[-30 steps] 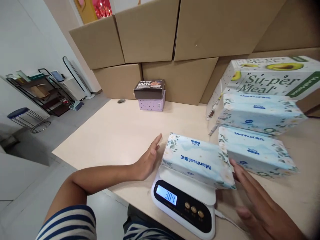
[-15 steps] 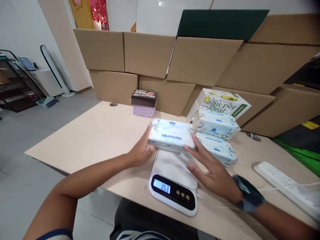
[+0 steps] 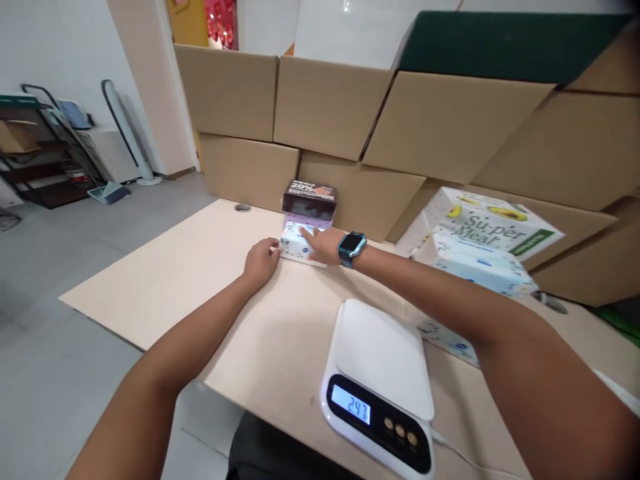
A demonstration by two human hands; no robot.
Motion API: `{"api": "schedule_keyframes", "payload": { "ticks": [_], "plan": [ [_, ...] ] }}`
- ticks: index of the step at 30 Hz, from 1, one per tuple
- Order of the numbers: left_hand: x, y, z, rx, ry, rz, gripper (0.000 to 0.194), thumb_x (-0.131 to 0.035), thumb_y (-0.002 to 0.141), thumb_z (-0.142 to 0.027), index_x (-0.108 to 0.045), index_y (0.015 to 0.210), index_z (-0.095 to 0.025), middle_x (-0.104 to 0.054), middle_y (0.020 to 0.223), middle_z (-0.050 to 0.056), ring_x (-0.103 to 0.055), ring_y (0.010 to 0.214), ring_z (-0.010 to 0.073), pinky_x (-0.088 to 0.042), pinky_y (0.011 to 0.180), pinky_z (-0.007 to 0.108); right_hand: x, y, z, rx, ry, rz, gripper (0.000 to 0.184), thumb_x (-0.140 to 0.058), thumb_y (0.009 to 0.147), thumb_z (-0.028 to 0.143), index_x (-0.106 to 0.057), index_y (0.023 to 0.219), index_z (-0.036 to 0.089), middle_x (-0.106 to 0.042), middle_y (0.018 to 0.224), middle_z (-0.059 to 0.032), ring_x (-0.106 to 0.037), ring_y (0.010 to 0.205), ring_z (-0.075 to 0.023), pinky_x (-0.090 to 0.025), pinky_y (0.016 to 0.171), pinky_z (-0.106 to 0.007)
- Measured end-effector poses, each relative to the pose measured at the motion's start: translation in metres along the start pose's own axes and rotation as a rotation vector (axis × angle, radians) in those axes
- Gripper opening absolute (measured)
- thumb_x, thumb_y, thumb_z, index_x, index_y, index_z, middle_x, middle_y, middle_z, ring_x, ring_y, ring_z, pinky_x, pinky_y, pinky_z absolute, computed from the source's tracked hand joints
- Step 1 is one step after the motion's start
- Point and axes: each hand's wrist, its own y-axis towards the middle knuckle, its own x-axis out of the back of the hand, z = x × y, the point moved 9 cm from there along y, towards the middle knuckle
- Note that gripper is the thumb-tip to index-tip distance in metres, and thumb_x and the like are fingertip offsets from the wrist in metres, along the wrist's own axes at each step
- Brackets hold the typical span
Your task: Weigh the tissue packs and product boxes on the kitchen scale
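Observation:
At the back of the table, a white and pale-blue tissue box [image 3: 296, 248] stands directly in front of a purple dotted box [image 3: 306, 219]. A dark box [image 3: 309, 200] printed "20%" lies on top of the purple one. My left hand [image 3: 262, 262], fingers curled, meets the tissue box's left end. Across its top and right side lies my right hand [image 3: 323, 245], gripping it from that end; a watch [image 3: 351, 247] is on that wrist. Closer to me, a white kitchen scale [image 3: 383, 353] bears nothing, its lit display reading about 2.47.
On the right, a tissue box [image 3: 483, 261] sits in front of the "Su-per Meal" box [image 3: 500, 217], and another tissue box [image 3: 450, 340] is partly hidden by my right arm. Cardboard boxes [image 3: 330, 103] form a wall behind. A cable [image 3: 465, 460] runs from the scale.
Both hands have carried the tissue box from above the scale to the back left, down in front of the purple box. The scale's reading has changed, and the view has shifted.

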Motion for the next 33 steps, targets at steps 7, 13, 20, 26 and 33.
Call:
{"api": "schedule_keyframes", "payload": {
  "ticks": [7,13,20,26,33],
  "plan": [
    [0.007,-0.009,-0.001,0.092,0.207,0.004,0.037,-0.068,0.104,-0.044,-0.070,0.128,-0.017,-0.072,0.132,0.010,-0.071,0.121,0.0217,-0.063,0.109,0.046,-0.003,0.024,-0.010,-0.018,-0.028,-0.026,0.067,-0.062,0.106,0.052,-0.046,0.161,0.017,-0.053,0.155,-0.0160,-0.062,0.136,-0.0241,-0.060,0.116,-0.048],
    [0.008,-0.010,-0.005,0.099,0.251,0.000,0.037,-0.067,0.105,-0.046,-0.071,0.127,-0.016,-0.073,0.131,0.010,-0.072,0.120,0.0214,-0.063,0.110,0.047,-0.005,0.021,-0.008,-0.046,-0.024,-0.077,0.078,-0.056,0.108,0.053,-0.032,0.171,0.015,-0.040,0.169,-0.0225,-0.063,0.139,-0.0281,-0.060,0.117,-0.050],
    [0.013,-0.005,-0.013,0.096,0.281,-0.032,0.033,-0.056,0.106,-0.042,-0.074,0.127,-0.023,-0.077,0.133,0.009,-0.074,0.116,0.0264,-0.058,0.112,0.046,0.008,-0.067,-0.019,-0.010,0.009,-0.166,0.093,-0.044,0.107,0.048,-0.001,0.177,0.005,0.005,0.178,-0.0274,-0.065,0.137,-0.0391,-0.057,0.112,-0.054],
    [0.004,0.004,-0.020,0.039,0.167,0.032,0.032,-0.062,0.099,-0.036,-0.073,0.124,-0.019,-0.076,0.131,0.008,-0.070,0.115,0.0291,-0.050,0.122,0.054,-0.012,-0.218,-0.076,-0.038,0.113,-0.415,0.078,-0.033,0.111,0.057,-0.031,0.172,0.009,-0.030,0.177,-0.0195,-0.050,0.156,-0.0360,-0.055,0.118,-0.055],
    [-0.036,-0.035,-0.087,-0.063,-0.320,0.238,0.056,-0.049,0.095,-0.069,-0.071,0.119,-0.025,-0.079,0.131,0.009,-0.076,0.108,0.0270,-0.066,0.102,0.050,-0.127,-0.349,-0.159,-0.786,0.691,-0.783,0.092,-0.028,0.103,0.079,-0.040,0.167,0.014,-0.034,0.176,-0.0167,-0.034,0.169,-0.0281,-0.036,0.141,-0.051]
  ]
}}
